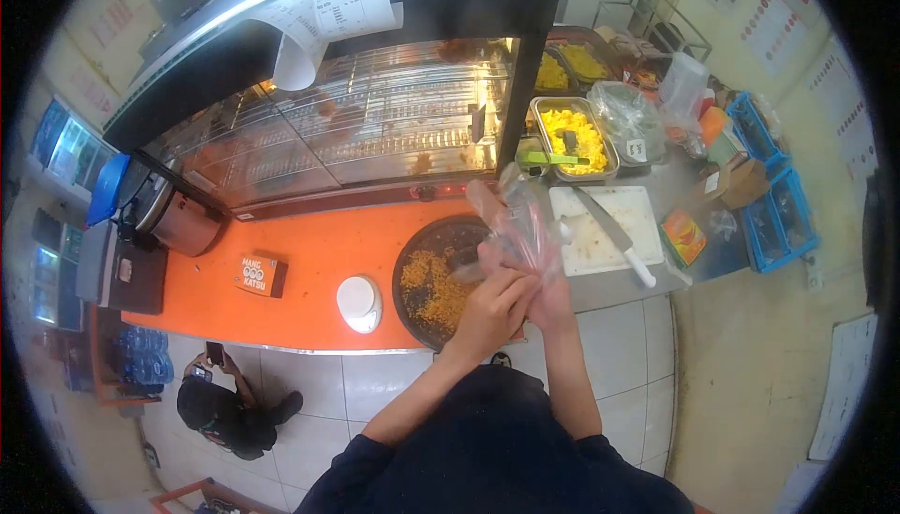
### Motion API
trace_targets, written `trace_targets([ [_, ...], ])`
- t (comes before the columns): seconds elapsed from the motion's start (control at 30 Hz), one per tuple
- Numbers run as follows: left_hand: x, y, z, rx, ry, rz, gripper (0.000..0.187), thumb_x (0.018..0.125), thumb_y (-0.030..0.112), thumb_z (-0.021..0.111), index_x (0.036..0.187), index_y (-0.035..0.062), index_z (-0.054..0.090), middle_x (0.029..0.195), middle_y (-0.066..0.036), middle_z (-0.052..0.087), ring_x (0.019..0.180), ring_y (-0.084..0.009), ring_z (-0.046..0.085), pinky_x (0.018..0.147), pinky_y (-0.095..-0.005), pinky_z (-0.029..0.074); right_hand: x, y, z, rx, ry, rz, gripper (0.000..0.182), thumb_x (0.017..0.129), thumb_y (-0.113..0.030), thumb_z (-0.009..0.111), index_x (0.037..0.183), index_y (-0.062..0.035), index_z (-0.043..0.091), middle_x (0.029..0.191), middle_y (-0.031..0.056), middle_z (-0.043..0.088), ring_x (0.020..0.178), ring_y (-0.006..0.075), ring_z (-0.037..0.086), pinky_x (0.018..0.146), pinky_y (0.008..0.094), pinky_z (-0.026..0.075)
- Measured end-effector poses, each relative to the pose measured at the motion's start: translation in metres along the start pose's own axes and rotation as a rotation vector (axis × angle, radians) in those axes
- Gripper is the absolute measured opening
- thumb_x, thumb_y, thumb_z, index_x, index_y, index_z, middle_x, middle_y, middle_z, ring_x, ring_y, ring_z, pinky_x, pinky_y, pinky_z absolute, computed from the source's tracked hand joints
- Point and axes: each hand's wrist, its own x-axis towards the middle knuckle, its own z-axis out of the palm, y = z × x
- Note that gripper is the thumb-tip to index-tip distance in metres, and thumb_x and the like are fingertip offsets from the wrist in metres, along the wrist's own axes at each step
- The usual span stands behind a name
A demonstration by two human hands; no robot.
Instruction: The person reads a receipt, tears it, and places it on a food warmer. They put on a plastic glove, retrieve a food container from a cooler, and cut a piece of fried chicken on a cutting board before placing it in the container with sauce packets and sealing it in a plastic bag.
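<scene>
A clear plastic glove (541,225) covers my right hand (527,256), whose fingers point up and look spread, though the crinkled plastic blurs them. Pinched at the glove's cuff near the right wrist is my left hand (494,312), bare and closed. Both hands are over the right edge of a round dark tray (436,237). Orange-yellow crumbs (433,291) lie loose in that tray. Just right of the gloved hand is a white cutting board (600,250), with a white-handled knife (611,226) lying across it.
A white scale (359,303) and a small printed box (262,275) stand on the orange counter (300,317). Behind is a lit glass display case (347,139). Yellow food fills a metal pan (574,137) beyond the board. Another person (230,406) holds a phone at lower left.
</scene>
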Motion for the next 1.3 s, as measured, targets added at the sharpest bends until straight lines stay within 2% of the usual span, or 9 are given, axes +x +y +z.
trace_targets([
  [0.13,-0.007,-0.001,0.002,0.033,-0.087,0.019,0.014,0.08,0.0,0.071,0.093,0.0006,0.068,0.089,-0.011,0.063,0.083,-0.0282,0.063,0.071,-0.0361,0.052,0.007,0.005,-0.017,0.419,0.057,-0.055,0.072,0.096,-0.071,0.021,0.157,-0.0337,0.013,0.161,0.0124,0.022,0.133,0.0434,0.041,0.113,0.0664,0.024],
  [0.43,-0.017,0.003,0.003,0.06,-0.092,0.01,0.014,0.08,0.002,0.07,0.094,0.0008,0.07,0.086,-0.011,0.06,0.079,-0.0263,0.062,0.067,-0.0361,0.051,0.004,0.004,-0.023,0.562,-0.083,0.062,0.071,0.095,-0.071,0.026,0.156,-0.0348,0.021,0.164,0.0048,0.015,0.142,0.0491,0.026,0.111,0.0709,0.021],
  [0.53,-0.022,0.004,0.005,0.042,-0.099,0.022,0.017,0.077,0.001,0.067,0.094,0.0008,0.068,0.087,-0.01,0.059,0.081,-0.0271,0.061,0.069,-0.0364,0.051,0.01,0.013,-0.041,0.837,-0.193,0.02,0.072,0.094,-0.072,0.027,0.156,-0.0341,0.023,0.164,0.0034,0.014,0.143,0.0485,0.025,0.109,0.0731,0.023],
  [0.63,-0.022,0.006,0.007,0.032,-0.094,0.045,0.024,0.071,-0.001,0.063,0.095,0.0013,0.064,0.09,-0.01,0.056,0.085,-0.0289,0.06,0.073,-0.0373,0.052,0.01,0.008,-0.005,0.583,-0.085,-0.141,0.071,0.095,-0.07,0.029,0.156,-0.0335,0.022,0.165,0.0023,0.012,0.145,0.0481,0.018,0.108,0.0746,0.022],
  [0.73,-0.022,0.007,0.007,0.02,-0.092,0.083,0.021,0.074,0.0,0.065,0.095,0.0008,0.065,0.09,-0.011,0.058,0.084,-0.0286,0.061,0.072,-0.037,0.051,0.013,0.009,-0.017,0.576,-0.153,-0.084,0.072,0.095,-0.071,0.027,0.156,-0.0331,0.019,0.165,0.0009,0.01,0.149,0.0436,0.011,0.113,0.0702,0.019],
  [0.93,-0.025,0.009,0.004,-0.113,-0.174,0.099,0.025,0.076,0.006,0.075,0.099,0.0009,0.066,0.09,-0.012,0.059,0.085,-0.0288,0.06,0.073,-0.0369,0.051,0.021,0.007,-0.043,-0.011,0.205,-0.217,0.073,0.1,-0.062,0.026,0.159,-0.0236,0.007,0.165,0.0115,0.006,0.151,0.0372,-0.002,0.119,0.0588,-0.003],
  [1.07,-0.007,0.023,0.005,0.035,0.028,0.046,0.027,0.075,0.009,0.077,0.098,0.0027,0.067,0.092,-0.011,0.059,0.092,-0.0292,0.057,0.077,-0.039,0.049,0.019,0.026,-0.066,-1.604,0.275,-0.67,0.081,0.094,-0.057,0.05,0.158,-0.0185,0.017,0.163,0.0211,0.011,0.149,0.0444,0.008,0.117,0.0609,0.002],
  [1.17,0.01,0.021,-0.001,0.235,-0.029,0.01,0.02,0.076,0.01,0.077,0.093,0.0038,0.067,0.093,-0.009,0.059,0.097,-0.0294,0.054,0.081,-0.0392,0.047,0.01,0.024,-0.028,-1.972,0.443,-0.377,0.082,0.093,-0.055,0.052,0.158,-0.015,0.021,0.162,0.023,0.012,0.149,0.0469,0.006,0.114,0.0654,0.002],
  [1.3,0.006,0.007,0.0,0.268,-0.197,0.038,0.018,0.079,0.009,0.073,0.095,0.0037,0.067,0.092,-0.008,0.061,0.095,-0.0291,0.056,0.083,-0.0386,0.047,0.002,0.034,-0.047,-2.098,0.477,-0.433,0.086,0.088,-0.056,0.056,0.157,-0.0158,0.024,0.161,0.0235,0.016,0.147,0.0487,0.013,0.111,0.0704,0.005],
])
